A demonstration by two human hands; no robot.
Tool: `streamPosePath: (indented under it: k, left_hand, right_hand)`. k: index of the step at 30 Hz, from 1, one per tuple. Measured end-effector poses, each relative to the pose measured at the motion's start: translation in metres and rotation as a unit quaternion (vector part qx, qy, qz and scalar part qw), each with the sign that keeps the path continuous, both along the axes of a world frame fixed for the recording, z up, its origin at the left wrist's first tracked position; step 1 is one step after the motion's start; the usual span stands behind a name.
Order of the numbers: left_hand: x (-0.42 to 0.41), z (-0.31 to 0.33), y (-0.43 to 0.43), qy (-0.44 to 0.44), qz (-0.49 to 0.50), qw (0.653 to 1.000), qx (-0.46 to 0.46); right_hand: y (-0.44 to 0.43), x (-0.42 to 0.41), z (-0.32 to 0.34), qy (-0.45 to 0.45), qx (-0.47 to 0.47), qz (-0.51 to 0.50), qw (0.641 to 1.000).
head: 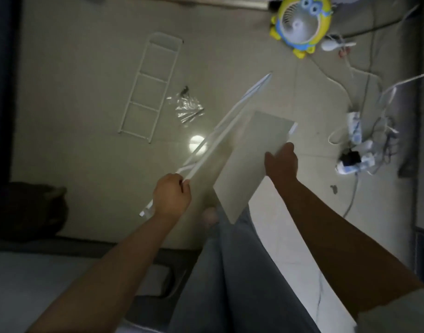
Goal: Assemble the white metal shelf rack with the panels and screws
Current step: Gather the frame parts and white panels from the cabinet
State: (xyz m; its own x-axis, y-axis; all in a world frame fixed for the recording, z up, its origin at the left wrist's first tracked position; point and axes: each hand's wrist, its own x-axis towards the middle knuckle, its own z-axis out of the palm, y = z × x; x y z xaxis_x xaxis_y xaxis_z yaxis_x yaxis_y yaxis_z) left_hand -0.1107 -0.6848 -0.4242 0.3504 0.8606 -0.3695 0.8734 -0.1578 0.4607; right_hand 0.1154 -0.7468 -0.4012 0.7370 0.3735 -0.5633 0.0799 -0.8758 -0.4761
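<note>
- Left hand (172, 195) curls around 1 frame (230, 116), raised mid-scene
- Right hand (282, 162) grips the panel (251, 150) just right of it
- Likely step: mating them; next probably needs the screw bag (188, 108), far left beside the other frame (148, 85)

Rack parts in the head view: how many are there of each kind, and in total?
Frames: 2, floor frame and held frame
Panel: 1
Screw bag: 1
Total: 4
</note>
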Motion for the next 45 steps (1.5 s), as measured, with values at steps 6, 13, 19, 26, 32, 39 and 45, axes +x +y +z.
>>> streamPosePath:
  k: [6,13,19,26,32,39,45]
  left_hand:
    - [-0.02,-0.019,0.115,0.013,0.175,0.983,-0.06]
    - [-0.03,-0.055,0.249,0.07,0.223,0.969,-0.078]
    - [-0.063,-0.091,0.343,0.095,0.202,0.972,-0.073]
    - [-0.068,-0.16,0.447,0.063,0.063,0.995,-0.04]
    - [-0.034,-0.254,0.483,0.053,-0.03,0.998,0.003]
    - [-0.014,-0.38,0.46,0.033,-0.049,0.998,0.024]
    - [-0.023,-0.458,0.448,0.121,-0.058,0.99,-0.04]
  right_hand:
    - [0.138,-0.011,-0.037,0.029,0.003,0.033,0.999]
    - [0.272,-0.017,-0.082,0.027,-0.034,0.086,0.995]
    - [0.359,-0.034,-0.121,0.039,-0.051,0.062,0.996]
    - [0.409,-0.049,-0.192,0.019,-0.045,-0.006,0.999]
    - [0.413,-0.05,-0.3,0.068,-0.031,-0.078,0.994]
    - [0.394,-0.03,-0.418,0.165,0.017,-0.12,0.979]
    - [0.369,-0.005,-0.473,0.186,0.026,-0.168,0.968]
